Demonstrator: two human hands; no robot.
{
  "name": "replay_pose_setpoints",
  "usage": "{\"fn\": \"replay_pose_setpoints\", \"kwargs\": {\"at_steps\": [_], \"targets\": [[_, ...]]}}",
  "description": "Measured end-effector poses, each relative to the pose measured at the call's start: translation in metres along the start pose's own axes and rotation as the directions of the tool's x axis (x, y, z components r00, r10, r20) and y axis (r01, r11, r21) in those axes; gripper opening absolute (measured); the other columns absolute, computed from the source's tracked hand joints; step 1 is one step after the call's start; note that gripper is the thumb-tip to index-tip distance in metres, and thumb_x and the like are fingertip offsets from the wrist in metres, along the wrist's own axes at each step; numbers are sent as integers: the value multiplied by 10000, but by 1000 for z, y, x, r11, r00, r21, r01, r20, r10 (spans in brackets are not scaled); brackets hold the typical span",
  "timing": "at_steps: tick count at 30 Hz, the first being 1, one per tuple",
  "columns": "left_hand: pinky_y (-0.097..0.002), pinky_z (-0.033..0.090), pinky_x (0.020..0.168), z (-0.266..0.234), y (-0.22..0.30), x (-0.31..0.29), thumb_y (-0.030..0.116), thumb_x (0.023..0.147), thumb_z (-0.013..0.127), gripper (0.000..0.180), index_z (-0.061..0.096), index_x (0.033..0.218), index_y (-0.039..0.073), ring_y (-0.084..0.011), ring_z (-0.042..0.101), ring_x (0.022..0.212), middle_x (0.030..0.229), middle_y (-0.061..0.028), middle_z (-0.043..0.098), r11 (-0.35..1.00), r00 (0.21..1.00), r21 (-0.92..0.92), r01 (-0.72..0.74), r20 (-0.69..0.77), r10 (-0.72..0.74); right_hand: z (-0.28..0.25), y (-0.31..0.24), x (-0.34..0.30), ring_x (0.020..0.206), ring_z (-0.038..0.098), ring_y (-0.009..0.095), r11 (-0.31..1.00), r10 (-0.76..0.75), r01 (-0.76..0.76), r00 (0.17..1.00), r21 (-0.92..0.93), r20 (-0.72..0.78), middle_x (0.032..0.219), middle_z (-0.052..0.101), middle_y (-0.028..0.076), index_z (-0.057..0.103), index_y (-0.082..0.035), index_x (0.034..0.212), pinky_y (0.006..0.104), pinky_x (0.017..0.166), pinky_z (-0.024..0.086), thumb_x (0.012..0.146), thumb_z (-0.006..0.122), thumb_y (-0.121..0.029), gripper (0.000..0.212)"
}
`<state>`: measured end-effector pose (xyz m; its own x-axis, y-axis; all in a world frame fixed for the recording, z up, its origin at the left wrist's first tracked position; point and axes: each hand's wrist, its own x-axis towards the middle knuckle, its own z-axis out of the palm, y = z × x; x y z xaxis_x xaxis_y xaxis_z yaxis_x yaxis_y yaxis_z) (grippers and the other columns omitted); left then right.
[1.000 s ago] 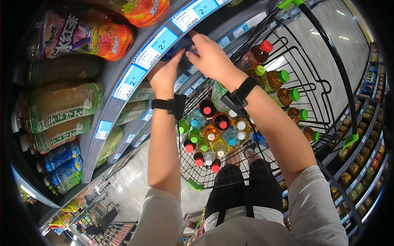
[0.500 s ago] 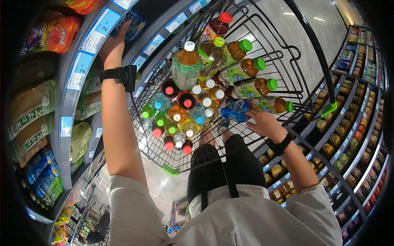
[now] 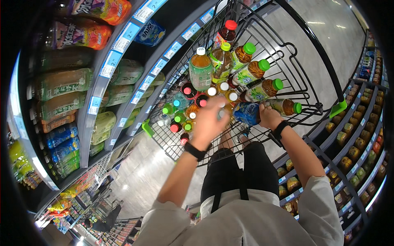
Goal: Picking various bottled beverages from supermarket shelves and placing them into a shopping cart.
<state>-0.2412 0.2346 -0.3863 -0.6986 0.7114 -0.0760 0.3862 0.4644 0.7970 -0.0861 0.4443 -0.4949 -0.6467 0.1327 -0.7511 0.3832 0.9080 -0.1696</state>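
Observation:
My right hand [image 3: 271,118] is closed round the end of a blue-labelled drink bottle [image 3: 247,113], which lies tilted at the near right of the black wire shopping cart [image 3: 298,91]. Over the near middle of the cart is my left hand [image 3: 211,123], smeared by motion, so its grip cannot be made out. Below it stand several small bottles with red, white, green and blue caps, partly hidden. A row of green-capped tea bottles [image 3: 255,69] leans along the cart's right side. Farther back are a large white-capped bottle [image 3: 200,72] and a red-capped bottle [image 3: 226,33].
Shelves of drinks line the left, with blue price tags [image 3: 125,37] on their edges. A blue-labelled bottle [image 3: 150,33] lies on one shelf. More stocked shelves [image 3: 349,135] run along the right. Grey tiled floor [image 3: 139,180] shows around the cart.
My left hand has let go of the blue-labelled bottle on the shelf and swung right, over the cart. My right hand has closed round the blue-labelled bottle in the cart.

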Motion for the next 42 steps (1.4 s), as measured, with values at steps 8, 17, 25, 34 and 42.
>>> {"fn": "replay_pose_setpoints", "kwargs": {"at_steps": [8,17,25,34,42], "targets": [[-413,482,948,96,-39,-33,217,850,641,395,620,1178,-2,-375,597,1110,1175,-205,637,984,890,64,163,422,-175,-15,-22,30,1123,653,271,979,185,-164,962,-119,200,1238,680,86,668,-88,1243,399,821,551,929,568,-189,345],[-420,486,911,108,-43,-26,188,865,644,472,561,1300,25,-388,617,1054,1145,-219,639,995,918,39,96,382,-104,-21,-19,-16,842,721,289,991,-118,118,993,60,-5,925,732,125,613,-42,1140,388,700,558,790,689,-227,403],[-374,537,822,105,-53,-29,96,882,567,417,585,1293,25,-328,684,952,1134,-228,660,955,886,-26,295,382,-264,-4,-36,-33,747,696,344,925,-5,148,925,349,-379,863,691,152,545,-41,1044,433,632,552,888,611,-193,227],[-312,507,829,93,-104,-17,179,976,546,313,600,1252,40,-173,661,1008,1154,-69,674,776,739,-196,600,508,-443,6,-66,-24,678,680,293,960,-63,187,871,210,-487,793,663,129,561,-66,1009,396,565,525,824,681,-197,256],[-303,458,920,52,-107,1,331,1025,507,375,650,1204,35,-163,614,1053,1145,-81,658,792,784,-349,501,571,-244,-56,-128,-48,750,683,234,829,-559,503,756,-243,-340,798,683,46,603,-98,1108,384,574,480,853,581,-155,263]]}}
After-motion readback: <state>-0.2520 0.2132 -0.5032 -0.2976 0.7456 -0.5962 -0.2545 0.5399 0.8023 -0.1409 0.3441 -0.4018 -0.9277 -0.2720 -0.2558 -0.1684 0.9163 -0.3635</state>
